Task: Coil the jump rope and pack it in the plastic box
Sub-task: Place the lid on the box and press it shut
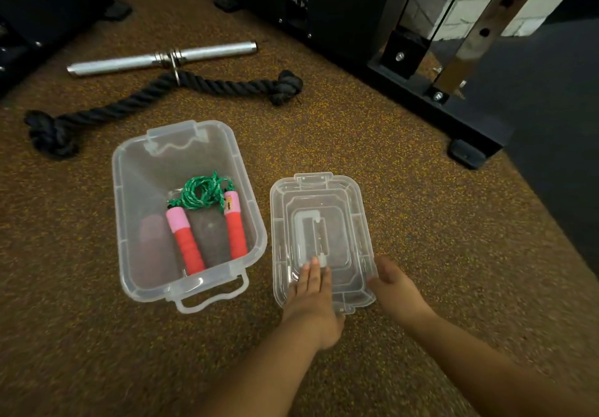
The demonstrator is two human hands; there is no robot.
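Head view, looking down at a speckled floor [372, 144]; a clear plastic box [129, 222] stands open at centre left, with a latch handle at its near end; inside it lies the jump rope [202, 218], its green cord bunched in a coil toward the far end and its two red-and-pink handles side by side, pointing toward the near end. The lid [350, 209], also clear, lies flat on the floor just right of the box, apart from it. The left hand [312, 300] rests on the near part of the lid, fingers straight and flat on its top, the grip wide and holding nothing; the right hand [393, 285] is at the lid's near right corner, fingers loosely extended against the rim, the grip likewise wide; whether it touches the rim cannot be told for certain. The jump rope thus lies well to the left of both hands, separated from them by the box wall and the gap to the lid. Beyond the box: a thick black rope [155, 92] with knotted ends, a metal bar [162, 58] joined to it by a ring, and the black frame [421, 76] of a gym machine at upper right.
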